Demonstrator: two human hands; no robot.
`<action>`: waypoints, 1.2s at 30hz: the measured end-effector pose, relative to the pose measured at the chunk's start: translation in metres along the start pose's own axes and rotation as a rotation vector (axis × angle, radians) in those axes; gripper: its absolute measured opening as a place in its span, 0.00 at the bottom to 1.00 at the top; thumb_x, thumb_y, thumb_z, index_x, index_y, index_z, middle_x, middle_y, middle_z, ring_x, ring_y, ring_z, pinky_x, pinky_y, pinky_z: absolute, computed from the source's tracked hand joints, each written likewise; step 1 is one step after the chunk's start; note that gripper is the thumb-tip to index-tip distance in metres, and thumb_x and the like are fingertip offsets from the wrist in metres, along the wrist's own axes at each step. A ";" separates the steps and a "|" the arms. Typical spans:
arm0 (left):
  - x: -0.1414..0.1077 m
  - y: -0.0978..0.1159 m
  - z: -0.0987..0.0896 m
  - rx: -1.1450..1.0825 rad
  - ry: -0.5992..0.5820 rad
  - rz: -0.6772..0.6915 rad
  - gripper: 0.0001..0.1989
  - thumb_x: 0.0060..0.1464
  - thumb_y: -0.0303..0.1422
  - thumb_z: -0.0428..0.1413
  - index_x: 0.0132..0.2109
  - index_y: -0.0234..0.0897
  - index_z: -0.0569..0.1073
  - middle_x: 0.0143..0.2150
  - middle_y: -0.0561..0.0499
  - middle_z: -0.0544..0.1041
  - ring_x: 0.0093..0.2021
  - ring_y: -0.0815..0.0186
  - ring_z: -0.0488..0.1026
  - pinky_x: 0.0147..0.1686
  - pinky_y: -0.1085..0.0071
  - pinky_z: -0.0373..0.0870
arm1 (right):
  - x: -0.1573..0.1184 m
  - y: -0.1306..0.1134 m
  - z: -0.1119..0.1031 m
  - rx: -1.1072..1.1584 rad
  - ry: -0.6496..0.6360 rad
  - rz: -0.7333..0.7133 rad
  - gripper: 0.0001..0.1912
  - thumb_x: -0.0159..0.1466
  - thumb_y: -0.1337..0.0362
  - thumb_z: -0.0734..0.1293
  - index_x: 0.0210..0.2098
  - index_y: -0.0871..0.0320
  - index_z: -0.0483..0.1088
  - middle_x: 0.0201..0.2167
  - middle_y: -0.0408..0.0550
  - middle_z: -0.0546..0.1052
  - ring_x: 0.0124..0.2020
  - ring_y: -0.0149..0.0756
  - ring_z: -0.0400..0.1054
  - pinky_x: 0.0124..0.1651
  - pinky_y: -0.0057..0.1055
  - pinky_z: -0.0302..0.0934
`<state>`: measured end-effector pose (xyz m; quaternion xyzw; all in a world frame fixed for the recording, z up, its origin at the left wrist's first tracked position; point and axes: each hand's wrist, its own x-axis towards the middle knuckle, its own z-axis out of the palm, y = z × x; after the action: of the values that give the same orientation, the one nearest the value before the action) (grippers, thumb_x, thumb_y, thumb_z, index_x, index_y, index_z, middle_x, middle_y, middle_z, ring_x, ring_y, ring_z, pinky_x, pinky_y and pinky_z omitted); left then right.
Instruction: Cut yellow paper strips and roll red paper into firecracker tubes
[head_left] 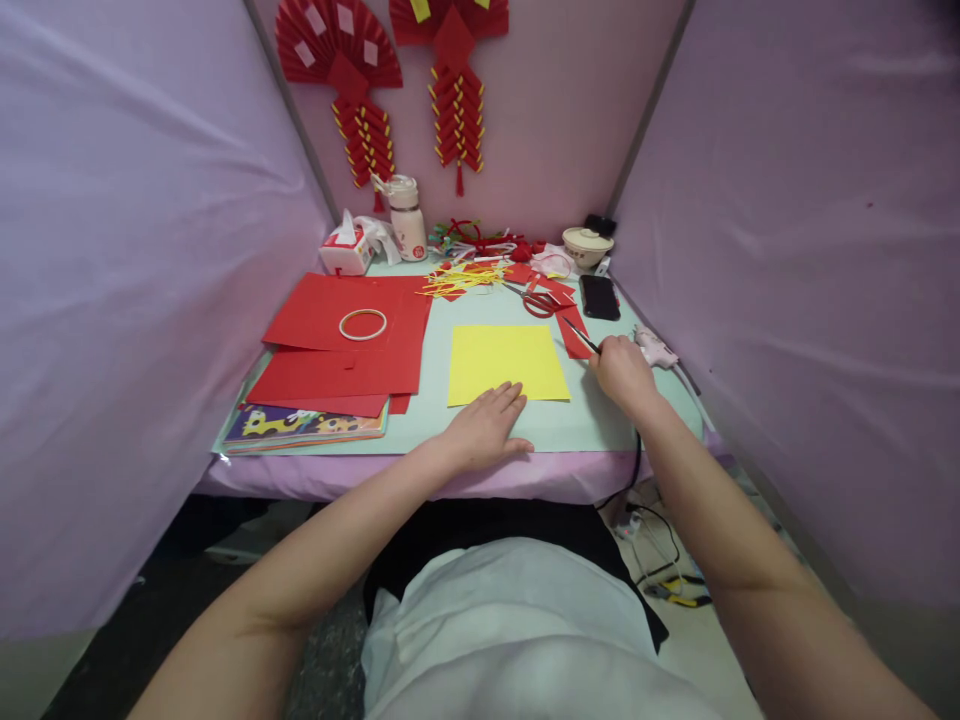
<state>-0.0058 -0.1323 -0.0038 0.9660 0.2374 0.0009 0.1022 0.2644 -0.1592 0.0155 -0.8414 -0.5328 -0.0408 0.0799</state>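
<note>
A sheet of yellow paper [510, 358] lies flat on the light green tabletop. My left hand [487, 425] rests palm down over its near edge, fingers stretched out and thumb apart. Off the sheet's right side, my right hand [624, 375] is closed around a slim dark pointed tool [583, 336]. Its tip points away to the left; I cannot tell whether it is a pen or a blade. Just beyond that tip are red-handled scissors [538, 303] and a red paper strip [571, 335].
Red sheets [337, 375] with a white ring [363, 324] overlie a picture book [307, 425] at left. Yellow strips [465, 280], a bottle [408, 220], a tissue box [345, 255] and a lidded bowl [587, 246] stand behind. A phone [600, 297] and a glue gun [655, 346] lie right.
</note>
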 end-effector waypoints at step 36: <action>0.037 -0.002 -0.011 0.013 -0.146 0.333 0.46 0.60 0.60 0.47 0.74 0.37 0.47 0.76 0.44 0.43 0.75 0.53 0.38 0.71 0.53 0.35 | -0.127 0.071 0.025 0.248 0.082 -0.388 0.25 0.73 0.55 0.51 0.57 0.55 0.72 0.42 0.55 0.72 0.39 0.42 0.69 0.39 0.35 0.63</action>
<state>0.0262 -0.1116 0.0046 0.9901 0.0662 -0.0538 0.1115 0.2737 -0.2979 -0.0356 -0.7048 -0.6817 -0.0237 0.1948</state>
